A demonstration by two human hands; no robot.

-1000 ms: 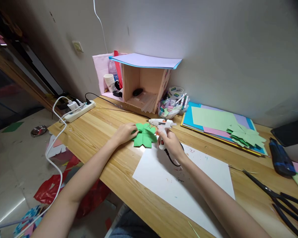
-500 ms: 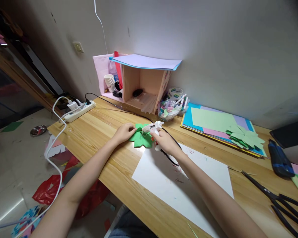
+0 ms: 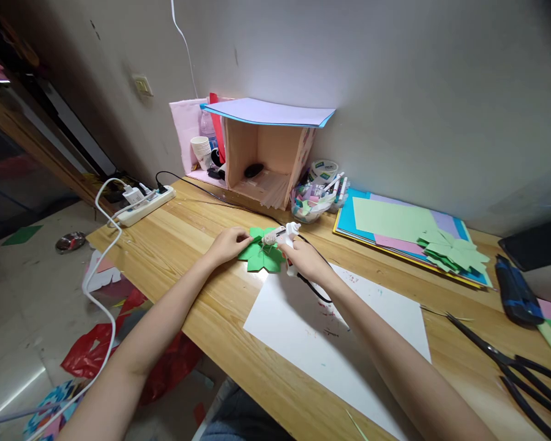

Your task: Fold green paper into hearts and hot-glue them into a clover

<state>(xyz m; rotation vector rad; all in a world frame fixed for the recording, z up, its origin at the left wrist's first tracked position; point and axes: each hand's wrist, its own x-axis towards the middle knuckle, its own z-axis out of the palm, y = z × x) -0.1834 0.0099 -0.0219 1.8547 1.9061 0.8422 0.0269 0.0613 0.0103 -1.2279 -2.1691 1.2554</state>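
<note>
Uneven light, small glare on wooden tabletop (image 3: 232, 318) just nearside of green paper flower (image 3: 262, 261), soft shadow on white paper sheet (image 3: 316, 355) right of it, dim floor (image 3: 22, 288) far left of it, wide-angle-stretched scissors (image 3: 500, 356) far right.

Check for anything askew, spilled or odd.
On the floor, crumpled red plastic and paper scraps lie strewn like litter beside the desk. Coloured marks spot the white sheet. Left hand at the green flower, right hand holding the glue gun: nothing odd.

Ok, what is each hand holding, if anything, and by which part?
The right hand holds the glue gun by its handle. The left hand is on the green flower's left edge; whether gripping, I can't tell.
</note>
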